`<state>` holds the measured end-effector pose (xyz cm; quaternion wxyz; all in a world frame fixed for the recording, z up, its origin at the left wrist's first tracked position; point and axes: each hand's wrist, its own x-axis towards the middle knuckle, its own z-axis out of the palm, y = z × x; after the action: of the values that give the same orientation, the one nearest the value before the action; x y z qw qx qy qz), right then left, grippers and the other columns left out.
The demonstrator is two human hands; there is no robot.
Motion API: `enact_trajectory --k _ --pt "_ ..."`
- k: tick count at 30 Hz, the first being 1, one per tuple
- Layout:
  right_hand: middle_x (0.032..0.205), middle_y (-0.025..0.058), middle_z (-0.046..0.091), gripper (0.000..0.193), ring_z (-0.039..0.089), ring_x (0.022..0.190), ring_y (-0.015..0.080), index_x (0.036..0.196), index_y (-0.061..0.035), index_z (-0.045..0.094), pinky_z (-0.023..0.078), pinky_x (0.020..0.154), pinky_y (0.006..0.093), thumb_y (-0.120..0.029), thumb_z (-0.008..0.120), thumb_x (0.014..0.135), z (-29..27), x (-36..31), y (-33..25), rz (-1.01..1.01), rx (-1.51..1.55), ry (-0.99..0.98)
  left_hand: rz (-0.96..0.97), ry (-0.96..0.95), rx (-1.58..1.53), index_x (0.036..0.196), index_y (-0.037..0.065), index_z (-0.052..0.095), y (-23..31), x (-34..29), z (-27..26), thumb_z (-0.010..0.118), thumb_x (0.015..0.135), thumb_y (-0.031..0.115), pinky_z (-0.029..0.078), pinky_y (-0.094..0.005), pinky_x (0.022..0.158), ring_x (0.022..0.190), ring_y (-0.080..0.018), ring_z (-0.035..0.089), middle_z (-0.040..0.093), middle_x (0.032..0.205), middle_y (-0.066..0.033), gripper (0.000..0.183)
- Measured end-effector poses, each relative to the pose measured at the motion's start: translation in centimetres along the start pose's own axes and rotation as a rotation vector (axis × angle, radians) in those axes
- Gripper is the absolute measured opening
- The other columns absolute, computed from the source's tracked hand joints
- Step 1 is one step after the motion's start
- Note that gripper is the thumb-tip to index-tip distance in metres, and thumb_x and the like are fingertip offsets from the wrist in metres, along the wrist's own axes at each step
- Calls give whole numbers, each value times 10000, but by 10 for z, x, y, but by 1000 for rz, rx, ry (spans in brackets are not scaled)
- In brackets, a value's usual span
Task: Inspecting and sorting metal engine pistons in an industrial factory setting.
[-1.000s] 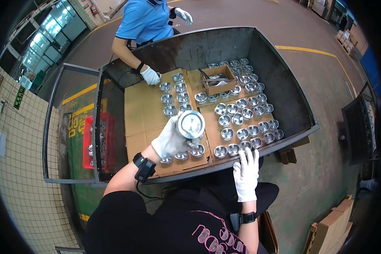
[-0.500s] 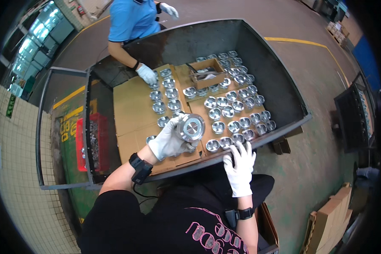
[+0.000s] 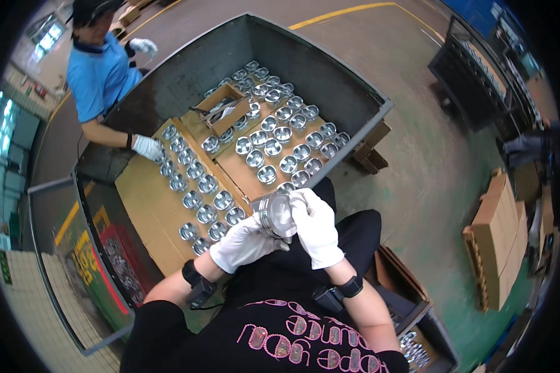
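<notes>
In both gloved hands I hold a shiny metal piston (image 3: 272, 214), tilted so its ringed side shows, over the near edge of the big metal bin (image 3: 317, 46). My left hand (image 3: 242, 244) is closed round its left side and underside. On the right side, the fingers of my right hand (image 3: 315, 231) press against the piston; some are hidden. Rows of similar pistons (image 3: 223, 199) stand on cardboard (image 3: 144, 193) in the bin. Among the left rows rests a co-worker's gloved hand (image 3: 148, 148).
A small open cardboard box (image 3: 233, 119) with dark tools sits among the pistons. Left of the bin is a red crate (image 3: 115, 248) of metal parts. Stacked cardboard (image 3: 494, 236) stands on the right floor; another dark cart (image 3: 470, 84) is at far right. Small metal parts (image 3: 415, 350) lie lower right.
My right hand has left the bin's edge and come onto the piston. The piston has tipped from showing its round face to showing its side. The whole view has turned rightward.
</notes>
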<state>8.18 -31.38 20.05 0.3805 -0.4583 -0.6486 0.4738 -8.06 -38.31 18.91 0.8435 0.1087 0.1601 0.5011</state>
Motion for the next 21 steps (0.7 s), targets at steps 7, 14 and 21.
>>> enact_trajectory --k 7,14,21 --pt "772 63 637 208 556 620 114 1032 -9 632 456 575 273 -93 478 921 -7 5 25 204 368 2 -52 -15 -169 1331 -27 424 0 9 14 566 878 196 468 -405 935 1084 -318 565 545 1229 -192 525" --pt "688 95 604 209 596 622 147 1118 -48 558 474 611 298 -108 521 921 11 -4 68 196 -40 -164 259 79 -1 1383 34 386 32 -8 5 622 850 114 409 -477 1026 1240 -327 469 462 1363 -162 588" --pt "742 144 651 201 651 684 322 1086 -122 602 502 634 423 -176 574 895 10 0 60 92 -167 -110 485 104 161 1380 126 405 58 -12 11 636 845 32 488 -504 964 1226 -351 487 445 1393 -78 590"
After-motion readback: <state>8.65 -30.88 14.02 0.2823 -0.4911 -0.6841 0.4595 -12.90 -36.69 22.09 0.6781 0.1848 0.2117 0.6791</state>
